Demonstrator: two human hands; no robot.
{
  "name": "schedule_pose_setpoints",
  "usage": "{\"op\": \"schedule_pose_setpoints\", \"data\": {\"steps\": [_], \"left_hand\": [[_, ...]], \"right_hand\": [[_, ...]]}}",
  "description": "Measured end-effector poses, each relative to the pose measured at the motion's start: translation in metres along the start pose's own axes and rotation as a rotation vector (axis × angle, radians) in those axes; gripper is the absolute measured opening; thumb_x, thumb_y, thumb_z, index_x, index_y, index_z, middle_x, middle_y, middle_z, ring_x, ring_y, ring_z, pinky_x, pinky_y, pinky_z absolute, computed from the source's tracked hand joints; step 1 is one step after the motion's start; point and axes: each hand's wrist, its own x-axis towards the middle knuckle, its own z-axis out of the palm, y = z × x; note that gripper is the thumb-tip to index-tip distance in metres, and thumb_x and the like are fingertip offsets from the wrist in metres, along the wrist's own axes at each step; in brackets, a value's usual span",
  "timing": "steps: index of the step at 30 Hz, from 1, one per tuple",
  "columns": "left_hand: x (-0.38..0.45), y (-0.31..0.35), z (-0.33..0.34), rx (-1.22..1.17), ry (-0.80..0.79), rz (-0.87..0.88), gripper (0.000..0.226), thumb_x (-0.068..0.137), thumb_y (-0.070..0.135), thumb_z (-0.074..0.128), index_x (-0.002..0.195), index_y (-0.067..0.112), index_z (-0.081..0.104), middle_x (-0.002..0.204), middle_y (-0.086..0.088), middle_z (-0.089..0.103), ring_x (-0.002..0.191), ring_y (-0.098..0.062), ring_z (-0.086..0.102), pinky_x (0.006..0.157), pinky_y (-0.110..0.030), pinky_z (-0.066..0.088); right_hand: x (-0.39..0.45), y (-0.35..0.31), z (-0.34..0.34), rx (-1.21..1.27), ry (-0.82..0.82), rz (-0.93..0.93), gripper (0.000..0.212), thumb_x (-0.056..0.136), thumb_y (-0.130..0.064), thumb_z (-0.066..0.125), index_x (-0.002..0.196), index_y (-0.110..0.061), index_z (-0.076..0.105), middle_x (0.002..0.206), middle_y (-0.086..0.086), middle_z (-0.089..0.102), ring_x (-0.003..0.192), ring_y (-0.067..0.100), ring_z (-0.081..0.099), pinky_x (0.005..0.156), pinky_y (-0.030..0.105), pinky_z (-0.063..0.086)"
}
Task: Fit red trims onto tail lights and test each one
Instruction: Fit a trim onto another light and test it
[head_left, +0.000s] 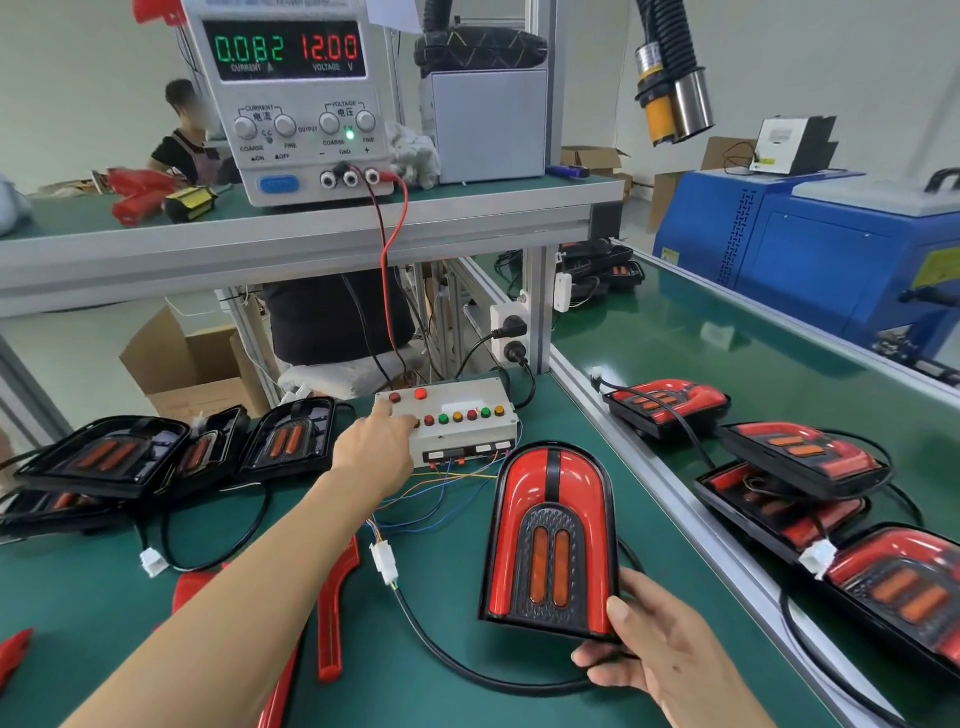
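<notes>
My left hand (375, 446) reaches out with its fingers extended, the forefinger tip (385, 406) pressing the top face of the white test box (457, 423), a flat rectangular case studded with round red, green and amber buttons; nothing is gripped. My right hand (655, 644) curls its thumb and fingers around the lower right corner of the arch-shaped tail light (553, 540), holding it tilted up, just right of the box. Its glossy red trim wraps a black textured insert with two orange oblong lenses. A black cable (467, 670) curves from it towards a white connector (385, 562) in front of the box. Loose red trims (332, 613) lie on the green mat (441, 597) beneath my left forearm. Left of the box sit dark untrimmed lights (109, 457); right of it, red-trimmed lights (670, 402). Above the box, the power supply (291, 98) reads 0.082 and 12.00.
</notes>
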Motion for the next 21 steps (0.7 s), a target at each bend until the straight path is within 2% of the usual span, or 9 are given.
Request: {"op": "schedule_pose_setpoints", "data": {"steps": [2,4,7,9,11,14,17,21], "left_hand": [[-0.001,0.004,0.001,0.029,0.097,0.007,0.048,0.092,0.015,0.051,0.139,0.023,0.056,0.133,-0.009,0.048,0.118,-0.031,0.054,0.095,-0.042,0.047],[0.0,0.012,0.004,0.032,0.188,0.1,0.05,0.092,0.014,0.05,0.14,0.024,0.056,0.132,-0.007,0.051,0.12,-0.03,0.051,0.097,-0.042,0.043],[0.003,0.03,0.004,-0.165,0.104,0.22,0.059,0.095,0.005,0.044,0.152,0.022,0.043,0.13,-0.008,0.052,0.113,-0.032,0.057,0.089,-0.045,0.052],[0.008,0.04,0.003,-0.193,0.063,0.25,0.064,0.096,0.004,0.043,0.156,0.024,0.033,0.128,-0.008,0.051,0.111,-0.031,0.056,0.085,-0.044,0.053],[0.014,0.048,0.003,-0.171,0.044,0.263,0.066,0.096,0.004,0.044,0.156,0.026,0.03,0.128,-0.009,0.048,0.113,-0.031,0.052,0.085,-0.043,0.052],[0.021,0.057,0.003,-0.154,-0.005,0.234,0.067,0.095,0.005,0.046,0.156,0.028,0.031,0.131,-0.01,0.043,0.119,-0.032,0.047,0.09,-0.046,0.052],[0.024,0.061,0.005,-0.144,-0.007,0.215,0.064,0.094,0.005,0.047,0.153,0.027,0.036,0.129,-0.01,0.042,0.118,-0.033,0.045,0.089,-0.047,0.052],[0.025,0.061,0.006,-0.154,-0.019,0.201,0.065,0.095,0.006,0.049,0.154,0.028,0.036,0.13,-0.009,0.041,0.12,-0.032,0.043,0.093,-0.047,0.051]], "right_hand": [[0.0,0.001,0.0,-0.007,-0.015,0.0,0.053,0.088,-0.03,0.067,0.139,-0.017,0.056,0.114,0.021,0.073,0.09,0.044,0.072,0.071,0.037,0.061],[-0.001,0.0,0.0,-0.002,-0.029,0.001,0.053,0.089,-0.031,0.069,0.139,-0.018,0.056,0.115,0.02,0.073,0.09,0.045,0.072,0.071,0.038,0.061],[-0.002,-0.002,0.001,-0.01,-0.034,0.003,0.058,0.086,-0.039,0.076,0.138,-0.021,0.057,0.116,0.02,0.073,0.092,0.046,0.072,0.072,0.039,0.061],[-0.003,-0.003,0.003,-0.024,-0.022,0.004,0.063,0.08,-0.043,0.077,0.136,-0.022,0.059,0.114,0.02,0.073,0.092,0.047,0.072,0.072,0.039,0.061],[-0.003,-0.003,0.002,-0.025,-0.009,0.0,0.058,0.085,-0.042,0.075,0.136,-0.021,0.059,0.113,0.021,0.073,0.093,0.046,0.072,0.073,0.039,0.061],[-0.003,-0.003,0.001,-0.031,-0.012,0.002,0.053,0.091,-0.037,0.07,0.139,-0.019,0.056,0.113,0.022,0.073,0.094,0.046,0.072,0.074,0.039,0.061],[-0.003,-0.004,0.002,-0.029,-0.017,0.009,0.059,0.086,-0.038,0.072,0.139,-0.019,0.056,0.113,0.022,0.073,0.095,0.047,0.072,0.073,0.038,0.061],[-0.001,-0.001,0.001,-0.03,-0.017,0.003,0.055,0.089,-0.034,0.07,0.139,-0.02,0.055,0.113,0.022,0.073,0.095,0.046,0.072,0.073,0.039,0.061]]}}
